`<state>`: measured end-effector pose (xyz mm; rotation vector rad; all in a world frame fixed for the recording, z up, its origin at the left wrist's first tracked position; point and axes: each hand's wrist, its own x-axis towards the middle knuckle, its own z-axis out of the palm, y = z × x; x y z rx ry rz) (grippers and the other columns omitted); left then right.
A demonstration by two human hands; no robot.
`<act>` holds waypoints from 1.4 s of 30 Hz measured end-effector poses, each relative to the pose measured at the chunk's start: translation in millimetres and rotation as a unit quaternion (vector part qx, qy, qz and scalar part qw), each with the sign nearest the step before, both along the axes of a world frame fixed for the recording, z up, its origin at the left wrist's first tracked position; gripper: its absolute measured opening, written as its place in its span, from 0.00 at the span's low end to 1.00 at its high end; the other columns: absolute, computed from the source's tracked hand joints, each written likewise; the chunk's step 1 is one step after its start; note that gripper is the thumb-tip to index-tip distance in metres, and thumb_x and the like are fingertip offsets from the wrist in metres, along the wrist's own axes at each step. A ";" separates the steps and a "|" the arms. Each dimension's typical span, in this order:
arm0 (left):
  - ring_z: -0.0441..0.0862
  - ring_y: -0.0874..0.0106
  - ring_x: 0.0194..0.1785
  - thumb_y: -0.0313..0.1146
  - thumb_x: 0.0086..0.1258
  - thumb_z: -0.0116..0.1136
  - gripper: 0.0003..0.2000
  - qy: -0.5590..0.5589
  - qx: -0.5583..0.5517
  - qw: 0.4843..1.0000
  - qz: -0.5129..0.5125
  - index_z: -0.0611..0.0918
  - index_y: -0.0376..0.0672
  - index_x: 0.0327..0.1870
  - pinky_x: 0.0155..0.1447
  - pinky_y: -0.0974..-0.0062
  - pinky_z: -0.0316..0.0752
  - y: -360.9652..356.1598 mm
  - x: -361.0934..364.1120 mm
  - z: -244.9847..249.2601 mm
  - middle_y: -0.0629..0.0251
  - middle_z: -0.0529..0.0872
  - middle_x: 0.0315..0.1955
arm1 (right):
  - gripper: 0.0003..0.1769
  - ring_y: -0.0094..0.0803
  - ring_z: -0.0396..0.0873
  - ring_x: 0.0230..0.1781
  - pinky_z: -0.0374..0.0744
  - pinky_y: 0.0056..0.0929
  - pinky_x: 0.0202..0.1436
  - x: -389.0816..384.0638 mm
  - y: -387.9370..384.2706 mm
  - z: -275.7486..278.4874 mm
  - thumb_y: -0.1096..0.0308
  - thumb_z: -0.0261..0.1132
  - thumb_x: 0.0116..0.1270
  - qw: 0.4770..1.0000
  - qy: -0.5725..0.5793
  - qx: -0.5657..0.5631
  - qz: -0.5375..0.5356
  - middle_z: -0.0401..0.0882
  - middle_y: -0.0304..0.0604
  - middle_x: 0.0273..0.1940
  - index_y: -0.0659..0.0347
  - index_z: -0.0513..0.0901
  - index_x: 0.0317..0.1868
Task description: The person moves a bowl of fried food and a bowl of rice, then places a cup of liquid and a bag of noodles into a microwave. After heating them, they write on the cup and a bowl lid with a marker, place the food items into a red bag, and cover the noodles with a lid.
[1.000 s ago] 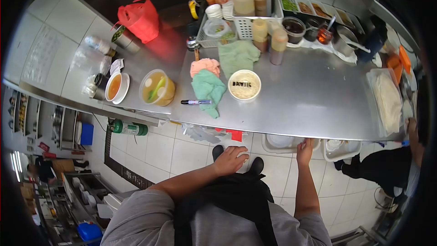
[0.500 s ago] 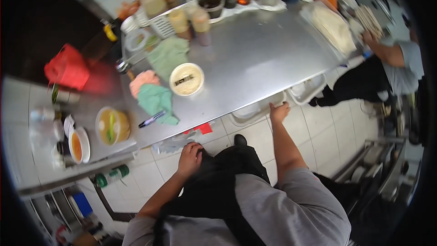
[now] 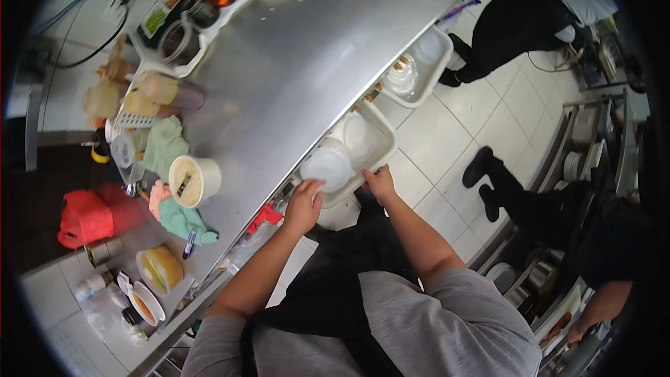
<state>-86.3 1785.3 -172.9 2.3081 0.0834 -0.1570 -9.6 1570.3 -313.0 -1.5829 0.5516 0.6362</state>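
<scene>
A white bin (image 3: 385,141) sticks out from under the steel counter (image 3: 279,63), with round clear lids (image 3: 328,169) lying in it. My right hand (image 3: 379,185) grips the bin's near rim. At the bin's left end, my left hand (image 3: 305,206) has its fingertips at the edge of a lid, fingers bent and partly apart; nothing is seen lifted in it. Up and to the left on the counter stands a white tub (image 3: 195,181) of pale contents with a dark label, beside green cloths (image 3: 183,218) and a marker (image 3: 189,244).
A second bin (image 3: 426,73) with lids juts out beyond the first. Sauce bottles (image 3: 167,91) stand at the counter's back. One person (image 3: 516,35) is at the upper right, another (image 3: 607,237) at the right by the shelves. A yellow container (image 3: 160,270) sits lower left.
The view has turned and shifted. The near bin has come out from under the counter, showing its lids. My left hand has moved from my lap to the bin. A second person has appeared at right.
</scene>
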 end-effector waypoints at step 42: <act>0.79 0.56 0.59 0.45 0.80 0.42 0.22 0.285 -0.035 0.930 0.229 0.76 0.40 0.65 0.62 0.66 0.72 64.0 91.2 -176.6 0.50 0.82 0.57 | 0.42 0.34 0.80 0.50 0.83 0.35 0.49 7.7 -9.8 7.3 0.59 0.70 0.67 0.985 0.073 0.109 -0.108 0.71 0.54 0.58 0.63 0.54 0.72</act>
